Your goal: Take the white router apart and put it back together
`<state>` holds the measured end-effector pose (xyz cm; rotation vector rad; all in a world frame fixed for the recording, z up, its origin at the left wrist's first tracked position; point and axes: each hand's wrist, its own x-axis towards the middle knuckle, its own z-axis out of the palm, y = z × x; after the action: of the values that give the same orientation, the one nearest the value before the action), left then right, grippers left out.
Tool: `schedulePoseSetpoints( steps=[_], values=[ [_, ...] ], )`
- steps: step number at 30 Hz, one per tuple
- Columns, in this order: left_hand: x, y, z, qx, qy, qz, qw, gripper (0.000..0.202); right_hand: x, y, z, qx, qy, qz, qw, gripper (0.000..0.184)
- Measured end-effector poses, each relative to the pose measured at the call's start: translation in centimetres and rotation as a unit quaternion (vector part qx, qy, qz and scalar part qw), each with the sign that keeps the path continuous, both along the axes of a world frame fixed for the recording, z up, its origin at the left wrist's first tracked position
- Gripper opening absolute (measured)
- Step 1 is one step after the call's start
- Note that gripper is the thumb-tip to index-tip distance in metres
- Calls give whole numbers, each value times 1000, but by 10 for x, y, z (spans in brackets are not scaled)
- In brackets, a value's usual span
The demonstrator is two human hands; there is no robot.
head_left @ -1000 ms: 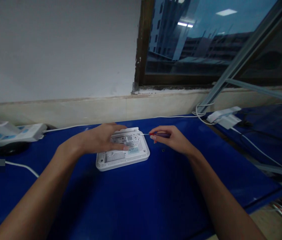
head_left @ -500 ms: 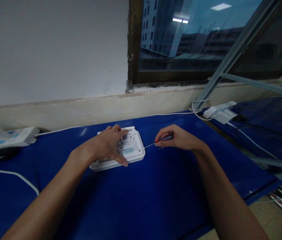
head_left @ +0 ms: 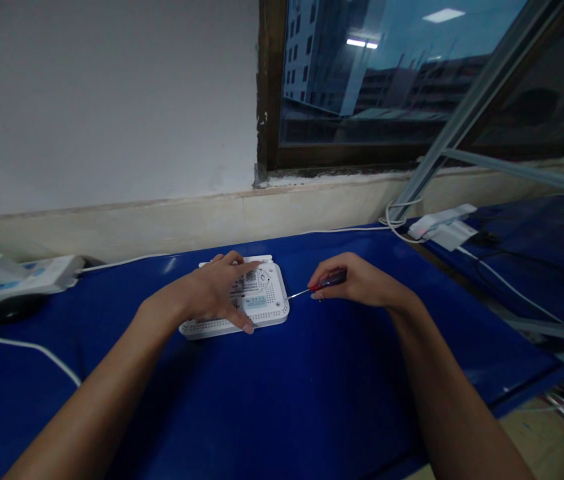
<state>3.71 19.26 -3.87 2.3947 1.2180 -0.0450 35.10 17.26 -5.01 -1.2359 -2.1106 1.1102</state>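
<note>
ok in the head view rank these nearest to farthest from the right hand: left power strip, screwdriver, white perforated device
1. Screwdriver: held in the right hand.
2. White perforated device: left of the screwdriver, partly under the left hand.
3. Left power strip: far left, by the wall.

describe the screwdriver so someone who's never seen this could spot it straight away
Find the blue tabletop, then the white perforated device under the left hand. Just right of it, the right hand holds the screwdriver, its tip by the device's edge. Its dark-and-red handle and thin metal shaft set it apart from that white device.
</note>
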Motion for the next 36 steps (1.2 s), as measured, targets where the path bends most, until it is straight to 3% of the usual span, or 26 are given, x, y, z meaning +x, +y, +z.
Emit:
schedulePoseSetpoints(
  steps=[14, 26, 33, 36],
  values=[
    [-1, 0, -1, -2, -13, 1, 1000, 119, -2, -3, 0, 40, -54, -1, 998, 12],
    [1, -2, 2, -1, -7, 1, 1000, 117, -5, -4, -2, 48, -34, -3, 998, 14],
    [18, -12, -2, 82, 52, -14, 995, 129, -10, -4, -1, 41, -45, 3, 998, 24],
    [18, -10, -3, 92, 27, -29, 995, 128, -12, -3, 0, 18, -26, -1, 1000, 25]
  ],
)
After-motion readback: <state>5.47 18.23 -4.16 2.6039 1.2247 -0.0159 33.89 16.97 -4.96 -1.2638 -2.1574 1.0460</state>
